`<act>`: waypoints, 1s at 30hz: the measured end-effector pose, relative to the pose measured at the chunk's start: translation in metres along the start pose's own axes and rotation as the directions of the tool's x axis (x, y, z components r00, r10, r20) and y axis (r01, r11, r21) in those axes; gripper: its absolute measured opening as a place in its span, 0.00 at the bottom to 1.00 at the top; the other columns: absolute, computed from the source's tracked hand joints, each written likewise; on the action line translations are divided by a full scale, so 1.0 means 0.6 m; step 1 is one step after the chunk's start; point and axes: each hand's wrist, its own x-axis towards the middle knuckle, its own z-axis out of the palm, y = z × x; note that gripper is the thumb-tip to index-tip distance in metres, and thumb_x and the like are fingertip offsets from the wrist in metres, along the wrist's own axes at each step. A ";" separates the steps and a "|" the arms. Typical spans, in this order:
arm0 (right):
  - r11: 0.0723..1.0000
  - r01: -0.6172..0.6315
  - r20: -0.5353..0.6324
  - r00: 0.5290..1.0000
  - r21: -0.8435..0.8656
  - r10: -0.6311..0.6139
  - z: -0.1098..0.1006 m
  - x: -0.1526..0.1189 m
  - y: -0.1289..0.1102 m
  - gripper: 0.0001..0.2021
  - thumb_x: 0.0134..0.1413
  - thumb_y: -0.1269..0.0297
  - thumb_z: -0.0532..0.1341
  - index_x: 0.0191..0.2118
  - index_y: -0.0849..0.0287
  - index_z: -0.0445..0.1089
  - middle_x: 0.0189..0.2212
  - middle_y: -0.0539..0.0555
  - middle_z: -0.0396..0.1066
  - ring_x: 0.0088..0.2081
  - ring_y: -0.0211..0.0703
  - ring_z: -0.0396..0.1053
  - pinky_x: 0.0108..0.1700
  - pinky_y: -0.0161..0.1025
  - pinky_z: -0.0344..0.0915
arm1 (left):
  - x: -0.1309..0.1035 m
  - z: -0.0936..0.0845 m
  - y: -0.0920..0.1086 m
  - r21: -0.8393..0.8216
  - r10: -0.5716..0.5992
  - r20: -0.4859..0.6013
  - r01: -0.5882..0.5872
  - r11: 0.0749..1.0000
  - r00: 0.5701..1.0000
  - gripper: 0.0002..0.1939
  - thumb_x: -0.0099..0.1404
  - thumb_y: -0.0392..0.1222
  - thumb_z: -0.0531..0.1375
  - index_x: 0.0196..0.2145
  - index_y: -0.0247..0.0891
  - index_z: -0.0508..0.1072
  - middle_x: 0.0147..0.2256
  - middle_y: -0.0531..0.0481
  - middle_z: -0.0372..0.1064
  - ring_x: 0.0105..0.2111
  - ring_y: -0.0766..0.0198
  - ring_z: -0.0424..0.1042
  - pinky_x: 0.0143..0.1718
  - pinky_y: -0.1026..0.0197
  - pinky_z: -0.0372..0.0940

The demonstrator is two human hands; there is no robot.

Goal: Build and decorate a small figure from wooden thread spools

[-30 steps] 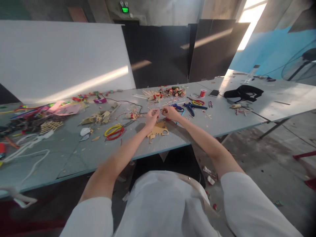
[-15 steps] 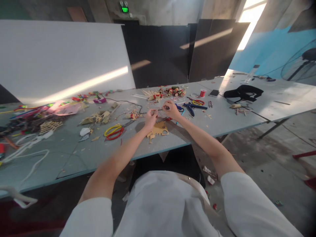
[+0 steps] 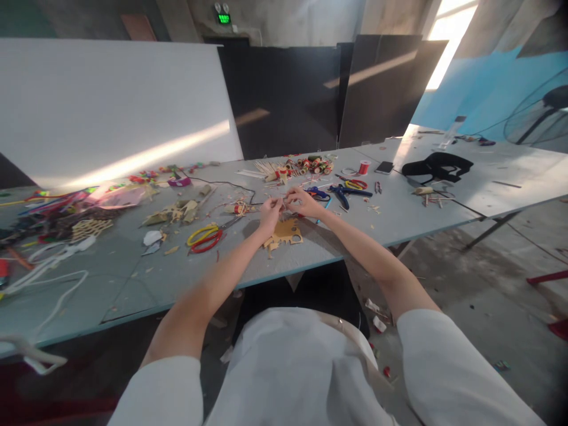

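Observation:
My left hand point(image 3: 270, 215) is closed in a pinch above a tan cut-out board point(image 3: 290, 231). Beside it, my right hand point(image 3: 302, 202) is pinched too, its fingertips almost meeting those of the left. Whatever small, thin piece sits between the fingers is too small to name. Just left of my hands lies a small bundle with a red band point(image 3: 239, 208). Yellow-and-red-handled scissors point(image 3: 205, 238) rest left of the board. Blue-handled pliers point(image 3: 346, 194) lie to the right of my right hand.
Red-banded cylindrical pieces point(image 3: 315, 164) and thin sticks lie behind my hands. A red thread spool point(image 3: 364, 168), a phone point(image 3: 384, 167) and a black cap-like item point(image 3: 437, 167) are farther right. Tangled coloured strips point(image 3: 53, 216) cover the left side. The table's front edge point(image 3: 302, 269) is near my body.
My right hand has shifted slightly left and down, bringing its fingertips close to my left hand's. The dark spot seen in its grip no longer shows. My left hand has barely moved.

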 end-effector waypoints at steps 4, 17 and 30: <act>0.997 -0.033 0.073 0.997 0.069 0.028 0.006 0.001 0.009 0.09 0.58 0.59 0.62 0.32 0.59 0.76 0.42 0.59 0.76 0.44 0.47 0.72 0.50 0.41 0.69 | -0.002 -0.001 0.001 0.020 0.028 -0.025 -0.028 0.999 0.999 0.23 0.62 0.59 0.73 0.32 0.38 0.72 0.23 0.55 0.65 0.21 0.70 0.59 0.23 0.65 0.52; 0.990 -0.130 0.084 0.988 0.048 0.126 0.011 -0.001 0.016 0.15 0.57 0.55 0.58 0.30 0.61 0.74 0.24 0.49 0.70 0.27 0.37 0.62 0.32 0.34 0.56 | 0.000 0.002 0.006 -0.111 -0.052 -0.007 0.051 0.993 0.999 0.16 0.62 0.50 0.73 0.32 0.37 0.75 0.26 0.55 0.67 0.19 0.73 0.59 0.20 0.65 0.51; 0.989 -0.083 -0.056 0.996 -0.126 0.076 0.017 0.004 0.039 0.13 0.56 0.60 0.59 0.30 0.62 0.78 0.26 0.52 0.73 0.29 0.40 0.64 0.36 0.36 0.58 | -0.009 0.009 0.024 -0.144 -0.166 0.067 0.174 0.974 0.984 0.14 0.63 0.44 0.73 0.31 0.36 0.73 0.24 0.56 0.64 0.18 0.75 0.57 0.18 0.68 0.48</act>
